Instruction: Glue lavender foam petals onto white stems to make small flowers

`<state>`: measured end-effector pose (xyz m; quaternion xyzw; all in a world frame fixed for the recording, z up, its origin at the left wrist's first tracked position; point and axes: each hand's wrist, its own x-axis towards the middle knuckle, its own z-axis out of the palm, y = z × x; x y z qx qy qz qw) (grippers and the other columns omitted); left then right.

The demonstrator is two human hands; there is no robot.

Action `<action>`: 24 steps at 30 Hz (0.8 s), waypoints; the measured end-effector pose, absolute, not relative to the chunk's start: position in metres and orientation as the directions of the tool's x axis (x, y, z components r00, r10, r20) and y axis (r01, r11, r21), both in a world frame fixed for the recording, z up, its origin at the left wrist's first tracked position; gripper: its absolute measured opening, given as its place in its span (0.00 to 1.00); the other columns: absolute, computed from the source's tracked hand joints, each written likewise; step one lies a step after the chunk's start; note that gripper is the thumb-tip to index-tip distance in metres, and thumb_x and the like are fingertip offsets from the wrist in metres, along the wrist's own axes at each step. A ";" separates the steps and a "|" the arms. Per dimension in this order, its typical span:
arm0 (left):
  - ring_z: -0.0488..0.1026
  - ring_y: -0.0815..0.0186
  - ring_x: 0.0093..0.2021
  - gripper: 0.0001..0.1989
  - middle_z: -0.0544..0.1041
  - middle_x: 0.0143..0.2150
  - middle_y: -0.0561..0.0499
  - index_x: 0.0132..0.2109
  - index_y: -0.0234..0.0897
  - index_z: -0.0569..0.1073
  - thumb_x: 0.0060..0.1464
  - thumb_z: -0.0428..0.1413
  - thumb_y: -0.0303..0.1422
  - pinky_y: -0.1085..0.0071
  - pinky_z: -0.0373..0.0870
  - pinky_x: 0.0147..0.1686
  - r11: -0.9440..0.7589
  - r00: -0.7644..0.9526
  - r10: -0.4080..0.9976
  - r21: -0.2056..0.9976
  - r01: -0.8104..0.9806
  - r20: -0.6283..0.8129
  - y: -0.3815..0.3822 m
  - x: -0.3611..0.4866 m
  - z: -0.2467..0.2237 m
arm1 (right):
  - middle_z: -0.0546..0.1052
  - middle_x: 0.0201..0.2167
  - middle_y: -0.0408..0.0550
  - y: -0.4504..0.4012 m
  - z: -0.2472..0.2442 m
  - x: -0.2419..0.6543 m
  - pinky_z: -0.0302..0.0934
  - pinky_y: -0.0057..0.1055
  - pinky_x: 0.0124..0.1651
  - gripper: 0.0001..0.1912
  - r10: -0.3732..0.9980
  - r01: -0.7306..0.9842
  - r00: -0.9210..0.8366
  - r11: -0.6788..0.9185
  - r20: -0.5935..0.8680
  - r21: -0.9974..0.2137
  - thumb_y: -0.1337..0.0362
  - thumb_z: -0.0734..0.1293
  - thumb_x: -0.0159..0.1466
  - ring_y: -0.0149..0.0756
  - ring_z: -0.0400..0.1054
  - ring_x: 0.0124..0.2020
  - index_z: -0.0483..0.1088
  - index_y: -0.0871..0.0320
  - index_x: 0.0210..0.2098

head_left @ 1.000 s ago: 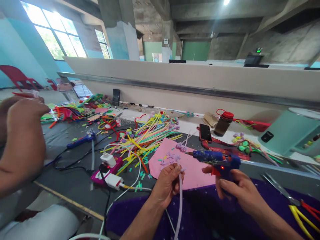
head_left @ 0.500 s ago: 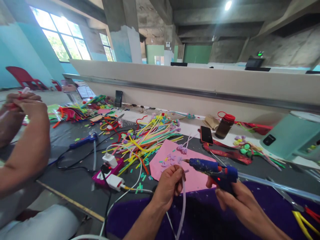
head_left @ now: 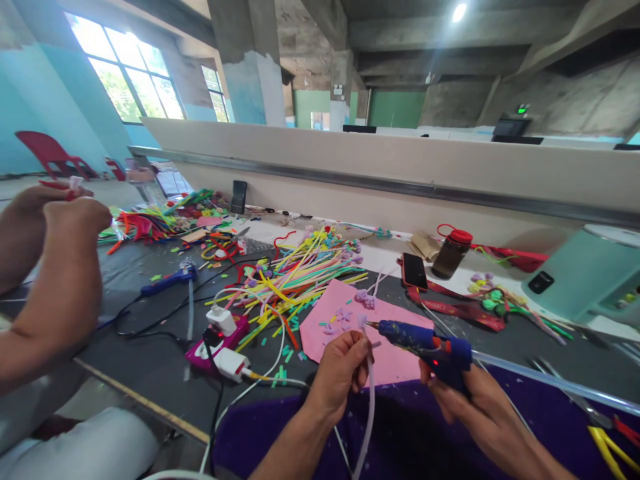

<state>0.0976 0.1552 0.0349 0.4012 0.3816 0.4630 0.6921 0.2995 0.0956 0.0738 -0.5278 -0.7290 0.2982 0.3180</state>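
My left hand [head_left: 343,367] pinches a pale lilac pipe cleaner [head_left: 371,407] whose long tail hangs down over my lap. A small lilac tuft shows at its upper end, just above my fingertips. In my right hand [head_left: 475,400] is a blue hot glue gun [head_left: 425,343], gripped by its handle with a red light lit. Its metal nozzle points left, close to the tuft; whether they touch I cannot tell. A clear glue stick [head_left: 545,377] extends from the gun's back. Under both lies a pink sheet [head_left: 317,327] bearing small lilac pieces [head_left: 344,319] and a lilac flower cluster [head_left: 366,299].
Many coloured pipe cleaners [head_left: 300,273] are heaped mid-table. A magenta power strip [head_left: 240,328] with plugs and cables sits left, near another glue gun [head_left: 167,283]. A phone [head_left: 414,271], bottle [head_left: 451,253] and mint-green container [head_left: 585,270] stand right. A co-worker's arms [head_left: 60,260] are at far left.
The glue gun has tilted and shifted slightly left, its nozzle staying near the tuft. My left hand stays nearly in place. The co-worker's hands have moved right.
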 end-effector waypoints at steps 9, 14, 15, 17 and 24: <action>0.53 0.79 0.09 0.16 0.61 0.10 0.60 0.26 0.34 0.65 0.49 0.54 0.43 0.82 0.43 0.10 0.224 0.280 0.950 0.922 -0.316 -0.135 0.155 0.098 0.036 | 0.69 0.23 0.42 0.095 0.072 0.302 0.57 0.26 0.29 0.11 0.949 0.646 -0.249 0.310 0.192 -0.697 0.57 0.57 0.64 0.32 0.62 0.24 0.65 0.56 0.38; 0.53 0.79 0.10 0.15 0.62 0.10 0.60 0.26 0.34 0.65 0.50 0.54 0.42 0.82 0.44 0.10 0.215 0.283 0.951 0.927 -0.307 -0.127 0.154 0.099 0.037 | 0.68 0.22 0.42 0.095 0.071 0.301 0.57 0.26 0.31 0.11 0.950 0.687 -0.232 0.311 0.208 -0.657 0.56 0.57 0.64 0.33 0.62 0.25 0.65 0.56 0.38; 0.53 0.79 0.10 0.15 0.62 0.10 0.60 0.26 0.35 0.65 0.50 0.54 0.42 0.82 0.44 0.10 0.217 0.282 0.951 0.927 -0.307 -0.129 0.154 0.099 0.037 | 0.67 0.22 0.42 0.095 0.071 0.301 0.57 0.26 0.30 0.11 0.949 0.690 -0.235 0.315 0.210 -0.652 0.56 0.57 0.64 0.33 0.62 0.25 0.65 0.56 0.38; 0.53 0.79 0.09 0.15 0.61 0.10 0.60 0.26 0.35 0.64 0.49 0.54 0.43 0.82 0.44 0.10 0.220 0.279 0.951 0.927 -0.304 -0.134 0.154 0.099 0.037 | 0.68 0.22 0.42 0.096 0.071 0.301 0.57 0.26 0.29 0.11 0.948 0.691 -0.239 0.317 0.209 -0.649 0.56 0.57 0.64 0.33 0.62 0.24 0.65 0.56 0.37; 0.53 0.79 0.09 0.16 0.62 0.10 0.60 0.26 0.34 0.65 0.49 0.54 0.43 0.82 0.45 0.10 0.213 0.262 0.955 0.933 -0.290 -0.136 0.155 0.098 0.037 | 0.68 0.21 0.43 0.097 0.066 0.305 0.57 0.26 0.28 0.13 0.946 0.708 -0.223 0.322 0.234 -0.628 0.55 0.58 0.62 0.35 0.62 0.23 0.66 0.57 0.38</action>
